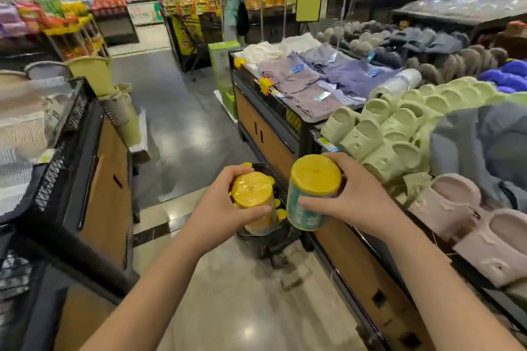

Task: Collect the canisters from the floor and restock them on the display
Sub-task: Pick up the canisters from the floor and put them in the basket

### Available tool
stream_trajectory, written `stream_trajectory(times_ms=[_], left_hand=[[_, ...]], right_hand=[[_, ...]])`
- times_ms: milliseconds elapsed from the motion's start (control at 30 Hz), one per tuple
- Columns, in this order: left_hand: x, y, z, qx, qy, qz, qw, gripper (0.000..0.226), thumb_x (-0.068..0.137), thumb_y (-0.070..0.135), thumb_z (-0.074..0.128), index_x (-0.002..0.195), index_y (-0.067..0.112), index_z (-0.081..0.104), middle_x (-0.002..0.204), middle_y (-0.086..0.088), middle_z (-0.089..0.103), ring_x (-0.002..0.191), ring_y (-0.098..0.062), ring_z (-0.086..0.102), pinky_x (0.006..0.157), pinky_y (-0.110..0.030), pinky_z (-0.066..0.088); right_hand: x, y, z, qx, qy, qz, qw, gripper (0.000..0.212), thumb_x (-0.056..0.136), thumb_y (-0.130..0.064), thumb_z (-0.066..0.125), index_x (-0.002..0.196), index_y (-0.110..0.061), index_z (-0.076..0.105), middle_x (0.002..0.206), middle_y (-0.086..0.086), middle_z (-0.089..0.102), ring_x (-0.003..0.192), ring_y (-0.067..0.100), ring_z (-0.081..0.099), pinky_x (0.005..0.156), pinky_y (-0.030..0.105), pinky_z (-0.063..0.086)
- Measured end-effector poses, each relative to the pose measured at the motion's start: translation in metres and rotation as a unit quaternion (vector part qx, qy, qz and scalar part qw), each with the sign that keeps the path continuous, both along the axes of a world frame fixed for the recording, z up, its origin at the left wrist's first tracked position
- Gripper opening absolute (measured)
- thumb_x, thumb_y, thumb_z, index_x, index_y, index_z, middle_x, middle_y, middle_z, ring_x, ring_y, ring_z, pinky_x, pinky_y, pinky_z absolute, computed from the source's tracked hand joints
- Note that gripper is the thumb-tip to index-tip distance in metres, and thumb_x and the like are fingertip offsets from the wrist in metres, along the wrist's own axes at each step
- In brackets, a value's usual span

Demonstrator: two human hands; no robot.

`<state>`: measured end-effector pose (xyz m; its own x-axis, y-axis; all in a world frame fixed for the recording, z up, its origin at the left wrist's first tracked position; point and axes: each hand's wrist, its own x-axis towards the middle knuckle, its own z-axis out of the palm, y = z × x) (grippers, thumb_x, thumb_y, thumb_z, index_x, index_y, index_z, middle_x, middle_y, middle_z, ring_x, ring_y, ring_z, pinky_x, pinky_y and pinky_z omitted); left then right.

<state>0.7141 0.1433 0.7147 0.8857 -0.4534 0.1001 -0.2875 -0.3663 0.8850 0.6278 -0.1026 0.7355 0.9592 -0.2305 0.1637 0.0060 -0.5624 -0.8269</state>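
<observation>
I am holding two canisters above the floor, one per grip. The left grip (225, 208) is clamped round the yellow-lidded, orange-bodied plastic canister (252, 194), with the thumb on the near wall and the fingers over the far side. The right grip (353, 196) is clamped round the yellow-lidded, teal-labelled plastic canister (312, 188) in the same way. Both canisters are tilting, lids toward the camera.

Directly below them, the black wire basket (268, 242) is standing on the glossy tiled floor (199, 137); further yellow lids (281, 214) are showing inside it.

Procedure, as I am judging it:
- Squeeze on the walls, not the lids, which may pop off.
- Bring each canister upright before setting it down.
- Place one at a time.

To the right, pale green foam slippers (379, 134) are crowding the tabletop. Beyond them, folded grey-violet garments (313, 80) are lying flat. I cannot tell which display takes the canisters.
</observation>
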Motion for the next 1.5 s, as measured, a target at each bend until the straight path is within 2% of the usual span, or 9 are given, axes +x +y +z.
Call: stream_trajectory(times_ms=[233,467,600,667,800,967,1233,1333,1500], left_hand=[[0.099,-0.026,-0.027,0.022,0.014,0.043,0.999,0.073,0.067,0.036,0.094,0.126,0.036,0.051,0.118,0.020,0.060,0.105,0.004,0.061,0.091,-0.029,0.056],[0.218,-0.045,-0.096,0.065,0.037,0.018,0.997,0.077,0.068,0.038,0.092,0.131,0.040,0.049,0.126,0.026,0.051,0.113,0.004,0.055,0.094,-0.027,0.051],[0.275,-0.061,-0.145,0.115,0.055,0.004,0.992,0.073,0.071,0.033,0.089,0.131,0.037,0.048,0.129,0.013,0.048,0.117,-0.007,0.050,0.093,-0.022,0.041],[0.297,-0.069,-0.170,0.128,0.073,-0.008,0.989,0.070,0.071,0.031,0.089,0.127,0.037,0.047,0.128,0.010,0.046,0.117,-0.007,0.048,0.091,-0.018,0.039],[0.325,-0.084,-0.236,0.142,0.091,-0.007,0.986,0.071,0.062,0.053,0.084,0.122,0.042,0.048,0.125,0.013,0.044,0.114,0.001,0.044,0.090,0.000,0.031],[0.353,-0.105,-0.342,0.169,0.121,-0.013,0.978,0.071,0.066,0.041,0.090,0.124,0.042,0.050,0.124,0.020,0.045,0.114,0.007,0.045,0.093,-0.004,0.032],[0.372,-0.134,-0.482,0.258,0.083,-0.031,0.962,0.071,0.069,0.024,0.088,0.133,0.020,0.058,0.130,0.003,0.054,0.123,-0.016,0.049,0.095,-0.017,0.029],[0.374,-0.136,-0.513,0.275,0.096,-0.041,0.956,0.075,0.071,0.019,0.088,0.138,0.019,0.053,0.132,0.004,0.044,0.120,-0.014,0.045,0.093,-0.011,0.024],[0.377,-0.143,-0.548,0.330,0.099,-0.074,0.936,0.080,0.068,0.015,0.088,0.140,0.016,0.052,0.135,-0.004,0.037,0.127,-0.023,0.045,0.099,-0.015,0.030]], right_hand=[[0.116,-0.032,-0.020,-0.021,0.034,0.049,0.998,0.078,0.063,-0.045,0.094,0.127,-0.044,0.049,0.119,-0.023,0.055,0.104,-0.008,0.055,0.076,0.014,0.044],[0.230,-0.055,-0.068,-0.038,0.084,0.026,0.995,0.081,0.062,-0.046,0.093,0.128,-0.043,0.047,0.118,-0.025,0.051,0.107,-0.004,0.054,0.080,0.017,0.045],[0.288,-0.067,-0.103,-0.053,0.125,0.010,0.991,0.084,0.064,-0.043,0.093,0.133,-0.036,0.045,0.119,-0.019,0.051,0.104,-0.003,0.052,0.076,0.008,0.040],[0.314,-0.072,-0.119,-0.040,0.135,0.018,0.990,0.066,0.067,-0.032,0.092,0.120,-0.030,0.052,0.109,-0.014,0.056,0.098,-0.002,0.056,0.069,0.014,0.046],[0.367,-0.087,-0.170,-0.035,0.147,0.031,0.988,0.041,0.068,-0.019,0.089,0.087,0.003,0.060,0.080,0.016,0.058,0.072,0.026,0.059,0.065,0.049,0.047],[0.416,-0.104,-0.257,-0.061,0.149,0.050,0.986,0.037,0.067,-0.015,0.088,0.087,0.004,0.064,0.084,0.010,0.061,0.081,0.021,0.055,0.064,0.041,0.045],[0.422,-0.114,-0.378,-0.072,0.156,0.017,0.985,0.052,0.068,-0.019,0.091,0.111,-0.021,0.062,0.099,-0.023,0.046,0.092,-0.006,0.042,0.077,-0.001,0.035],[0.419,-0.119,-0.409,-0.060,0.172,-0.004,0.983,0.067,0.068,-0.027,0.091,0.115,-0.047,0.047,0.113,-0.021,0.043,0.095,-0.009,0.043,0.074,0.003,0.035],[0.420,-0.125,-0.430,-0.040,0.163,-0.019,0.986,0.069,0.067,-0.027,0.093,0.108,-0.055,0.045,0.112,-0.028,0.039,0.101,-0.011,0.045,0.071,0.000,0.036]])
